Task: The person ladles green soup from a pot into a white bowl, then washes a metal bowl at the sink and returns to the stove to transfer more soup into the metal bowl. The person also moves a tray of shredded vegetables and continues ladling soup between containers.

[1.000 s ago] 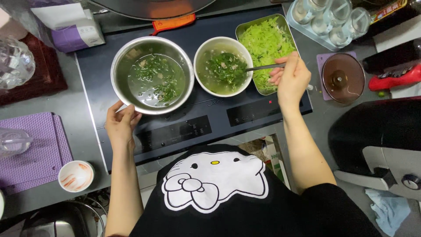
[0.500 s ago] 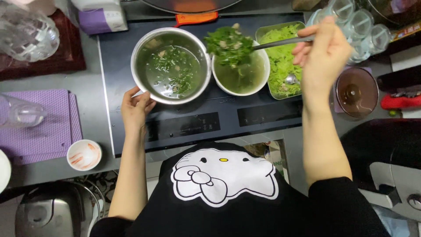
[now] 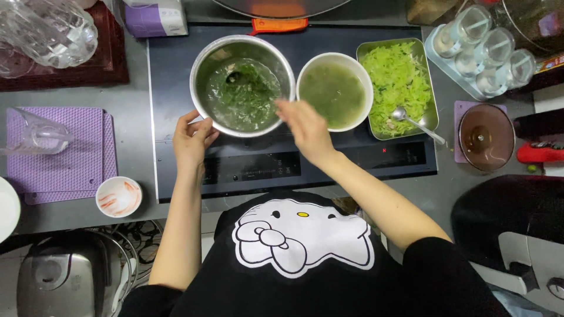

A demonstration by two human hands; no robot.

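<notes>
the greens that hung from the utensil over the white bowl (image 3: 335, 91) half a second ago are gone from it; that bowl now shows only pale green broth, and the steel bowl (image 3: 242, 85) on the black cooktop (image 3: 176, 158) holds a thicker heap of dark greens, so the solids look moved across and the broth left behind; the right hand (image 3: 302, 126) has dropped from above the tray to the near rim of the steel bowl, blurred, so i cannot tell whether its grip is apart or together, or whether it has anything in it; the left hand (image 3: 191, 138) rests against the steel bowl's left rim, fingers loosely apart, clamped on nothing; counted: two bowls on the cooktop, one steel tray of shredded pale greens (image 3: 399, 85) with one spoon (image 3: 414, 120) lying in it, one small dish (image 3: 118, 196) on the counter (image 3: 70, 214), two purple mats (image 3: 76, 152), three lidded jars (image 3: 490, 50).
</notes>
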